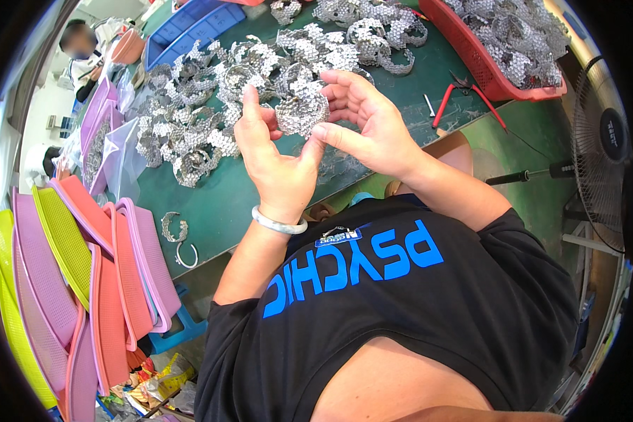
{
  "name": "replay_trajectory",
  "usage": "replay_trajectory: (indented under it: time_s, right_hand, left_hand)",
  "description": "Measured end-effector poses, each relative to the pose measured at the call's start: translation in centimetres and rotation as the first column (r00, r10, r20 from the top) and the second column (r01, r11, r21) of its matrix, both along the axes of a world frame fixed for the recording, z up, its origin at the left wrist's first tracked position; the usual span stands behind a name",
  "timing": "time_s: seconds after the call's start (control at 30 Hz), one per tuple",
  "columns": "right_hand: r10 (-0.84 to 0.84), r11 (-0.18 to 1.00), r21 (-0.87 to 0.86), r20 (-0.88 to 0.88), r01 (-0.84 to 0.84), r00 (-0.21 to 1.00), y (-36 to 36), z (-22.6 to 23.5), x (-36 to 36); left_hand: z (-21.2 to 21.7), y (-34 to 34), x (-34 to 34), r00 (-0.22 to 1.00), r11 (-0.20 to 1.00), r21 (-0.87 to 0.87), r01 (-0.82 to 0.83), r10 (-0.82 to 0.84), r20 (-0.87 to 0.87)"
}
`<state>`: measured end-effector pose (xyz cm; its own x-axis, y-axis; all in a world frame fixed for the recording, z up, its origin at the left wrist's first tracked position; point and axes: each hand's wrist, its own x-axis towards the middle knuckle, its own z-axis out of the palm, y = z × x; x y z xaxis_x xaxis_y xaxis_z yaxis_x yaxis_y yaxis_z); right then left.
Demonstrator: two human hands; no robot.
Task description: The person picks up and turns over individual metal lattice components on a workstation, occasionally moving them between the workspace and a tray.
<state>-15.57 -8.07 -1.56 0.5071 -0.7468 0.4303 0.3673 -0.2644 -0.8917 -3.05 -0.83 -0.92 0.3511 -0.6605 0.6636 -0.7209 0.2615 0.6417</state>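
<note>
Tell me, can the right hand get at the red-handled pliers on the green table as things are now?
Probably yes. The red-handled pliers lie in the open on the green table, to the right of the right hand, with nothing between them. But that hand shares a sparkly silver piece with the left hand.

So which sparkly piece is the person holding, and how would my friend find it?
Start at the green table with its heap of silver mesh strips. At the heap's near edge, two hands meet: the left hand and the right hand. The piece is the curled silver band pinched between their fingers, the only one lifted off the table.
</note>
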Motion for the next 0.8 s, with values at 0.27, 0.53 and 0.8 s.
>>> replay_trajectory:
  time_s: [0.27,0.53,0.8]
  right_hand:
    - [-0.002,0.998,0.071,-0.03,0.004,1.0,-0.3,-0.3,0.0]
    - [0.173,0.952,0.256,0.011,-0.17,0.985,-0.9,0.4,-0.9]
    - [0.274,0.902,0.32,0.093,-0.289,0.957,-0.8,0.5,-1.1]
  left_hand:
    - [0.7,0.5,-0.7,0.991,1.0,0.021,0.005,-0.008,0.136]
    - [0.0,0.7,0.2,0.964,0.984,0.008,0.178,-0.173,-0.201]
    - [0.4,0.8,0.6,0.489,0.849,-0.035,0.527,-0.337,-0.805]
